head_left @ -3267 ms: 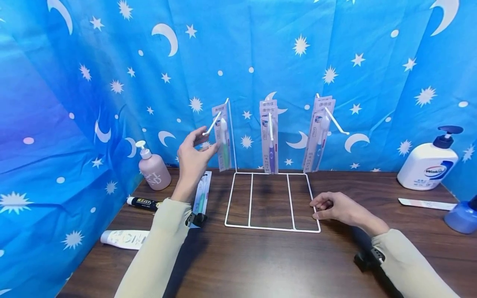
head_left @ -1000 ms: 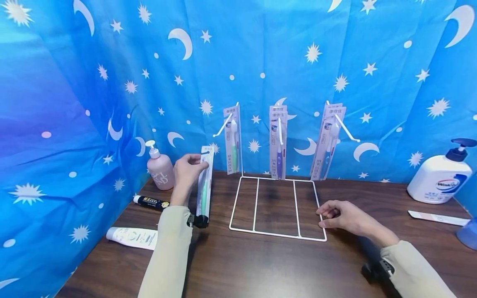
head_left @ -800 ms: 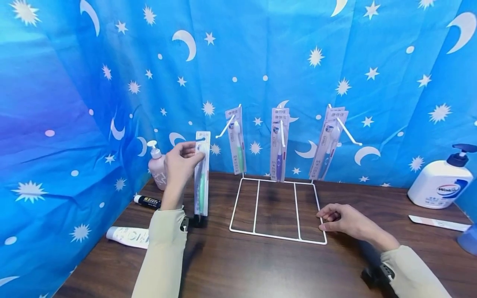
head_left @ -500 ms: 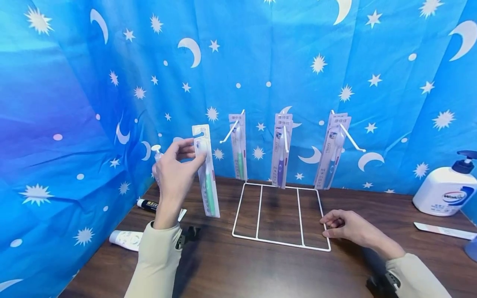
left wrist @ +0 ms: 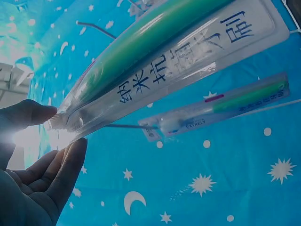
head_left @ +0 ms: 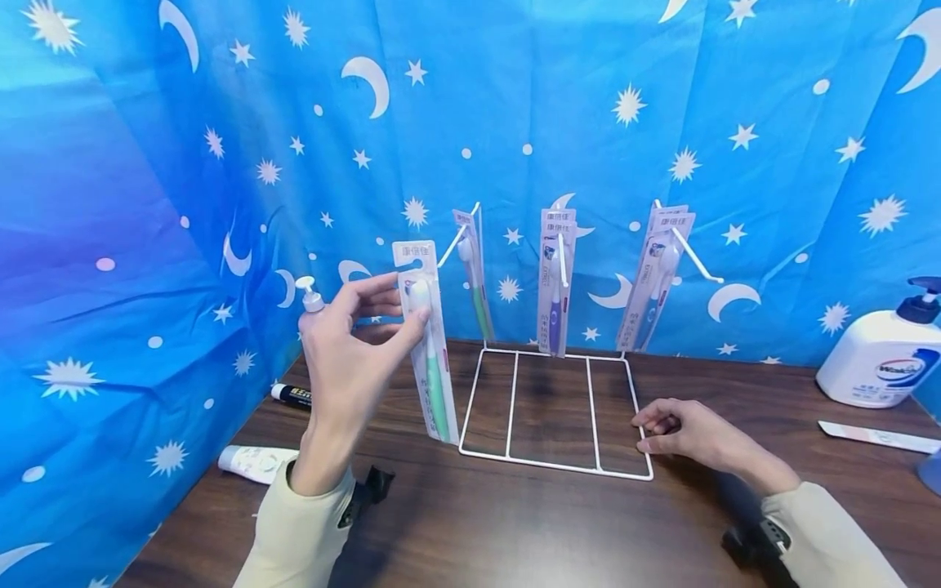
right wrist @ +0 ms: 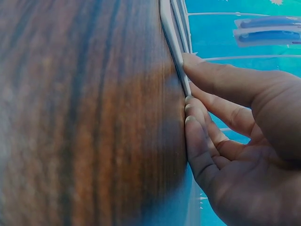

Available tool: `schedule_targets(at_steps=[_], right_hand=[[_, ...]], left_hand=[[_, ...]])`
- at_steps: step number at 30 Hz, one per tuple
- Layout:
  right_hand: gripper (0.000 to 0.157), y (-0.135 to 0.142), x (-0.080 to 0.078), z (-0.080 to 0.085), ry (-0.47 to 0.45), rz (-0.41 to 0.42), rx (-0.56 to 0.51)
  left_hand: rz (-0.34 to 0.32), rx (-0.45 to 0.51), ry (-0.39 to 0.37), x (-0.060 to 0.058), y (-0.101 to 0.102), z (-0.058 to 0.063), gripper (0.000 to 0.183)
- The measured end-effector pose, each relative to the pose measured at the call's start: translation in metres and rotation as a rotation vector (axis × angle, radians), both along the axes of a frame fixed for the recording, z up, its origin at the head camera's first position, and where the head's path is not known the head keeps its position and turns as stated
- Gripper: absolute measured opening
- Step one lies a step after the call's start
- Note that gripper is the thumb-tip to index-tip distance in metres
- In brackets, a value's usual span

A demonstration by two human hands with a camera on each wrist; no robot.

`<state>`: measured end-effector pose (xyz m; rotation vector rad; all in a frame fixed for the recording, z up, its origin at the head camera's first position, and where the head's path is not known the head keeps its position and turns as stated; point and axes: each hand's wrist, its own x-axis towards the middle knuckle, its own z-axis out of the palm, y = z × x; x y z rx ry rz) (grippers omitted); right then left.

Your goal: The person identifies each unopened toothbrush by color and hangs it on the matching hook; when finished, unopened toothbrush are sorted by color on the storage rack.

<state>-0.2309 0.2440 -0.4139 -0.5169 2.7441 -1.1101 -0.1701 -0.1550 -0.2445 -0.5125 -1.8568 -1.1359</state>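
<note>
My left hand (head_left: 353, 351) pinches a packaged green toothbrush (head_left: 435, 392) near its top, between thumb and fingers. The pack tilts slightly, its hang hole free above the fingertips, in front of the left hook (head_left: 452, 247) of a white wire display rack (head_left: 529, 465). Behind it, another packaged green toothbrush (head_left: 478, 286) hangs on that hook; the left wrist view shows the held pack (left wrist: 174, 56) apart from the hanging one (left wrist: 225, 106). At the rack's right base wire, my right hand (head_left: 694, 433) pinches the rod (right wrist: 173, 42) between thumb and fingers.
Packaged purple toothbrushes (head_left: 555, 318) hang on the middle hook, blue ones (head_left: 653, 302) on the right hook. Left lie a black tube (head_left: 291, 396) and a white tube (head_left: 253, 463), by a partly hidden pump bottle (head_left: 312, 299). Right stands a white soap bottle (head_left: 878, 363) beside a flat pack (head_left: 878, 437).
My left hand left the hanging pack, picked up the green toothbrush pack from the table, and carried it up and rightward to the left hook. The right hand stays on the rack.
</note>
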Motion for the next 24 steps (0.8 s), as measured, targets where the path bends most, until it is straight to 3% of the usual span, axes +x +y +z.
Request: schedule_targets(at_steps=[11,17,24], right_hand=[[0.031,0.000,0.000,0.001,0.032,0.017,0.003],[0.033,0.000,-0.004,0.001,0.042,0.009,0.015],[0.033,0.002,-0.004,0.000,0.027,0.001,0.009]], left_hand=[[-0.044,-0.003,-0.076,-0.003,0.006,-0.005,0.043],[-0.024,0.000,-0.122,-0.005,0.008,-0.008,0.045],[-0.081,0.062,-0.154,-0.009,0.010,-0.008,0.045]])
